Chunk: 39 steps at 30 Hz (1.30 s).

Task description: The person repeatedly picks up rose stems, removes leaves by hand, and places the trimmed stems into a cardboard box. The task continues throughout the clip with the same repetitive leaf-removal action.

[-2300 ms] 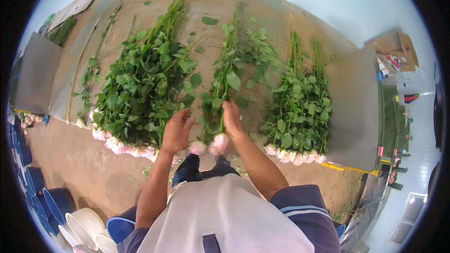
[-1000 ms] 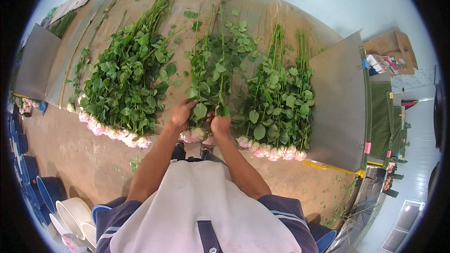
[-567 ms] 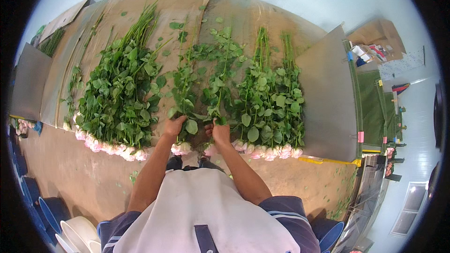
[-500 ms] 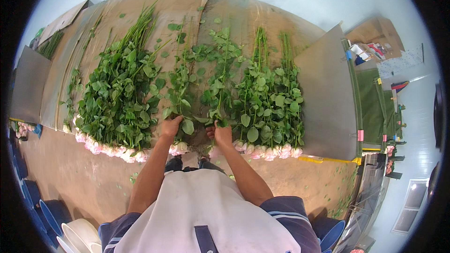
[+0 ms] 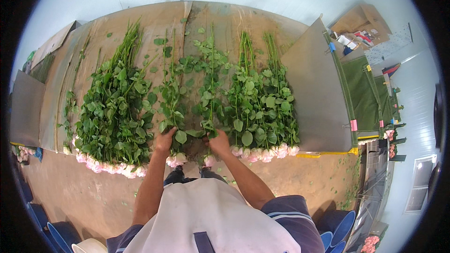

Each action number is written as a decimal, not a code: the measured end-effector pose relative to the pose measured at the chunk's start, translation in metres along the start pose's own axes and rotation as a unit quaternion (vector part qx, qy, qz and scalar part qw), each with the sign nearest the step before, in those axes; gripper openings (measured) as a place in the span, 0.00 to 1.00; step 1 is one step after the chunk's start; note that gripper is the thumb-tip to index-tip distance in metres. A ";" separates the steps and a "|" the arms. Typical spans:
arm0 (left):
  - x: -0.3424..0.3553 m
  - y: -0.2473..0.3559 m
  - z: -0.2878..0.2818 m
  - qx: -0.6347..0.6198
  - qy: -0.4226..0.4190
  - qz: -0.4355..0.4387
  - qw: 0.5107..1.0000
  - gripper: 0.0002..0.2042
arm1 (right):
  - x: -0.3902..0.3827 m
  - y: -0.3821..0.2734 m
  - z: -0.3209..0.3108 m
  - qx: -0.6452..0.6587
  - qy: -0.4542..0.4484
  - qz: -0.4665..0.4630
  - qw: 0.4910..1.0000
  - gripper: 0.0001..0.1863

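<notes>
On the worktop [image 5: 140,28], between two big rose piles, the left hand [image 5: 164,141] and right hand [image 5: 219,143] each closed their grip on a rose stem [image 5: 211,93], just above the pale blooms [image 5: 176,160] (light, bendy, easily bruised; best held by the stem).

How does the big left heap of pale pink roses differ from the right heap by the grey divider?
The left heap of pale pink roses is wider and looser, its stems fanning leftward; the right heap of pale pink roses is narrower, with stems straight and parallel. The left heap lies apart from both hands; the right heap sits beside the right hand. Both lie with blooms at the table's near edge.
</notes>
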<state>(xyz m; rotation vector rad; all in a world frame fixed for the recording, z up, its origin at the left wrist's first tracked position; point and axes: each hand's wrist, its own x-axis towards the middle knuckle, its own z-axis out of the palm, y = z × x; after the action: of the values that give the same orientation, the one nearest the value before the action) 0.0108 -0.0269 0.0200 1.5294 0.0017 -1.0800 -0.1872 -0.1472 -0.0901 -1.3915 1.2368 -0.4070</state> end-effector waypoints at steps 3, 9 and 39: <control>0.001 -0.002 -0.001 -0.001 0.024 -0.028 0.999 0.23 | -0.013 -0.022 -0.008 0.022 -0.033 0.037 0.999 0.21; 0.001 0.002 0.000 0.080 -0.005 -0.011 0.997 0.21 | -0.023 -0.038 -0.016 -0.178 0.001 -0.057 0.982 0.25; -0.005 0.013 0.001 -0.010 -0.096 0.015 0.995 0.13 | -0.006 -0.141 0.038 -0.071 -0.059 -0.054 0.994 0.14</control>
<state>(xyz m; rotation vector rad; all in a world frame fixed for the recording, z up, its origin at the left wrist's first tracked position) 0.0144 -0.0290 0.0328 1.3986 -0.1431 -1.1967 -0.0978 -0.1551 0.0253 -1.5864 1.1156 -0.3106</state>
